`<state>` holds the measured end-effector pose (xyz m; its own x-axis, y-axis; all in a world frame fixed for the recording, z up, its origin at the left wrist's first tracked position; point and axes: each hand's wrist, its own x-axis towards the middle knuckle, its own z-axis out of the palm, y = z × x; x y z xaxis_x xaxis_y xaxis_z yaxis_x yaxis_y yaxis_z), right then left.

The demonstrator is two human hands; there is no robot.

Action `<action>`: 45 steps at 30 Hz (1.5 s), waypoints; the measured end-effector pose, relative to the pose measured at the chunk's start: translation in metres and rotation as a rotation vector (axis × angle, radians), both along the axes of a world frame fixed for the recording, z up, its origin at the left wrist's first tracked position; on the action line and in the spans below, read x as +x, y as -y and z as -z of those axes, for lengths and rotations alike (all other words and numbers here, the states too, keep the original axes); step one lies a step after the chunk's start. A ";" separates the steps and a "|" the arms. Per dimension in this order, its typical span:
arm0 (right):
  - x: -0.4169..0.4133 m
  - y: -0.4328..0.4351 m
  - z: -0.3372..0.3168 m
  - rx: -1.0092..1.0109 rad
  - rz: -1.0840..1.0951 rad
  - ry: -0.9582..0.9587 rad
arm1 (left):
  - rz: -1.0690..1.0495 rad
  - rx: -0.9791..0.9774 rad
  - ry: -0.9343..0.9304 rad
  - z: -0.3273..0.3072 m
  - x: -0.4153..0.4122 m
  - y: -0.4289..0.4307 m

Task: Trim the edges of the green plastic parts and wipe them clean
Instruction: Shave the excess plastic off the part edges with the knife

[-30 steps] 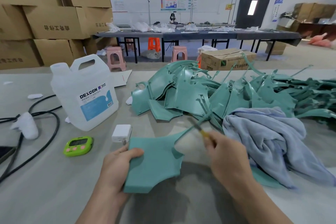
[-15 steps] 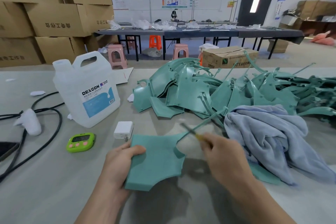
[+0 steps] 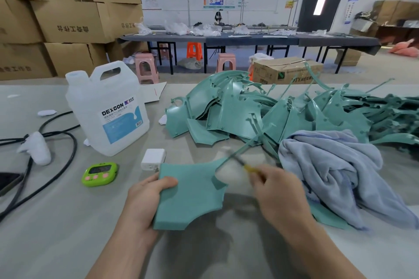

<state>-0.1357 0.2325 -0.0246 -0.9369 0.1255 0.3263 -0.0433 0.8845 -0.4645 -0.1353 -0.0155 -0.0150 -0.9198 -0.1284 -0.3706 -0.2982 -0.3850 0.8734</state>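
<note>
My left hand (image 3: pixel 145 197) grips green part (image 3: pixel 189 195) at bench's near edge. My right hand (image 3: pixel 277 190) pinches yellow-handled trimming tool (image 3: pixel 243 164), tip blurred at the part's edge.

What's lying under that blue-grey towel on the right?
One flat green part pokes out beneath the near edge of the towel, and its far side drapes over the green pile. Anything under its middle is covered.
</note>
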 end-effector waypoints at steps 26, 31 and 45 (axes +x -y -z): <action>-0.002 -0.019 0.003 -0.283 -0.544 0.203 | 0.050 0.015 -0.007 0.002 -0.002 0.006; -0.004 -0.019 0.005 -0.348 -0.490 0.171 | 0.067 0.010 0.003 0.003 -0.001 0.004; -0.001 -0.018 0.006 -0.363 -0.505 0.143 | -0.040 0.085 0.060 0.005 -0.004 0.008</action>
